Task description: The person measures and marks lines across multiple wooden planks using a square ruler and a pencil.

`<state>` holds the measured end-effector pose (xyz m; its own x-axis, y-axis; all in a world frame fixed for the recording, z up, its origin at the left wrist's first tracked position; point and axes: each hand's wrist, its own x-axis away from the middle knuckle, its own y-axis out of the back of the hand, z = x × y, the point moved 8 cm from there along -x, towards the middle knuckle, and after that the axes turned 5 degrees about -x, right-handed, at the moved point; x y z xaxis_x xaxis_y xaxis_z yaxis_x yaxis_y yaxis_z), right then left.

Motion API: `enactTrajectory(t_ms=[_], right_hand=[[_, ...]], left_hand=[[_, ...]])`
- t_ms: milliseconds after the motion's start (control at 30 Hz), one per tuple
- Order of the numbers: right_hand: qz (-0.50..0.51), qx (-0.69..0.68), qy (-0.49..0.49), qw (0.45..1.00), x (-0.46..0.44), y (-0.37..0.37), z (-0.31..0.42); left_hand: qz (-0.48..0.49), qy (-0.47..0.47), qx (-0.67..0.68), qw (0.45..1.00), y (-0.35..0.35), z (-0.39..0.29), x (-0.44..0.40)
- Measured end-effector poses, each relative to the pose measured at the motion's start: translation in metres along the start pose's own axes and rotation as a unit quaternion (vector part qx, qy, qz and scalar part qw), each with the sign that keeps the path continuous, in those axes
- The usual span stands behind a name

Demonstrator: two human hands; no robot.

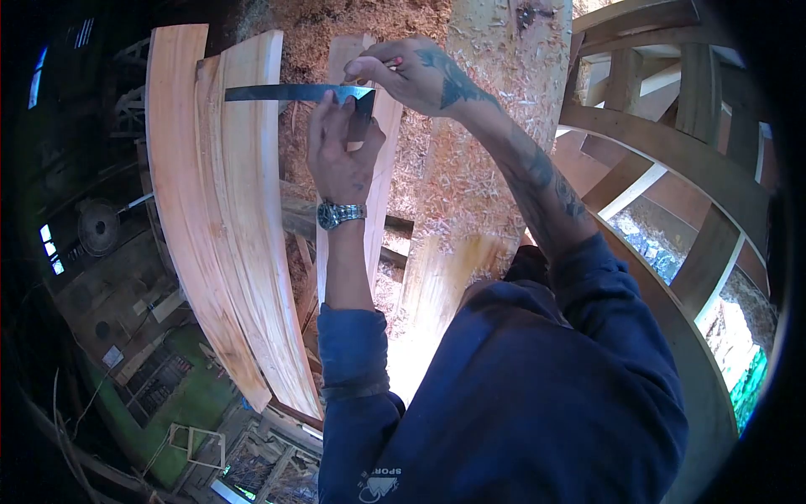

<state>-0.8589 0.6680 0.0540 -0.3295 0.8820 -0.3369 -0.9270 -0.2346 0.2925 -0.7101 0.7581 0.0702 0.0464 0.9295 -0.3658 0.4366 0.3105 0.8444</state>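
My left hand (337, 151), with a watch on its wrist, presses a try square (277, 91) against a narrow board (379, 181). The dark blade reaches left over the neighbouring planks, and its stock lies under my fingers. My right hand (407, 74) is closed in a pinch just above the square's corner. From between its fingers a slim pencil (393, 63) with a reddish end shows; its point is hard to make out.
Two wide planks (243, 185) lie lengthwise on the left. Right of the narrow board is a broad timber (478, 185) covered in shavings. Slatted wooden frames (663, 143) stand at the right. A fan (99, 227) is at the far left.
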Motion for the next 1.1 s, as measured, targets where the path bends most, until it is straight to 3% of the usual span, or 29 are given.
enactTrajectory(t_ms=[67,167,267,367,467,667,767,867,967,1100], right_hand=[[0.03,0.006,0.005,1.0,-0.007,-0.001,0.0],[0.127,0.169,-0.116,0.971,-0.019,0.025,0.029],[0.041,0.105,-0.056,0.992,-0.024,0.023,0.017],[0.027,0.067,-0.039,0.997,-0.023,0.004,0.008],[-0.002,-0.001,0.039,0.999,-0.022,-0.003,0.011],[0.08,0.072,-0.083,0.991,-0.032,-0.009,0.001],[0.089,0.044,-0.035,0.994,-0.034,-0.013,0.007],[0.12,0.109,-0.132,0.978,-0.038,-0.005,0.006],[0.099,0.034,-0.038,0.994,-0.037,-0.019,0.002],[0.037,0.073,-0.027,0.996,-0.035,0.01,0.018]], left_hand=[[0.003,0.017,-0.003,1.0,-0.001,0.001,0.0],[-0.019,-0.013,0.006,1.0,-0.002,0.005,0.002],[-0.005,-0.006,-0.009,1.0,-0.002,0.004,0.002],[-0.012,0.0,0.002,1.0,-0.004,0.007,0.002],[-0.008,0.022,0.006,1.0,-0.004,0.004,0.002],[-0.016,0.009,0.03,0.999,-0.007,0.01,0.004],[0.006,0.034,0.019,0.999,-0.007,0.008,0.001],[-0.002,0.023,0.008,1.0,-0.004,0.005,0.002],[-0.009,0.016,0.025,1.0,-0.005,0.006,0.002],[-0.006,0.024,0.016,1.0,-0.004,0.007,0.002]])
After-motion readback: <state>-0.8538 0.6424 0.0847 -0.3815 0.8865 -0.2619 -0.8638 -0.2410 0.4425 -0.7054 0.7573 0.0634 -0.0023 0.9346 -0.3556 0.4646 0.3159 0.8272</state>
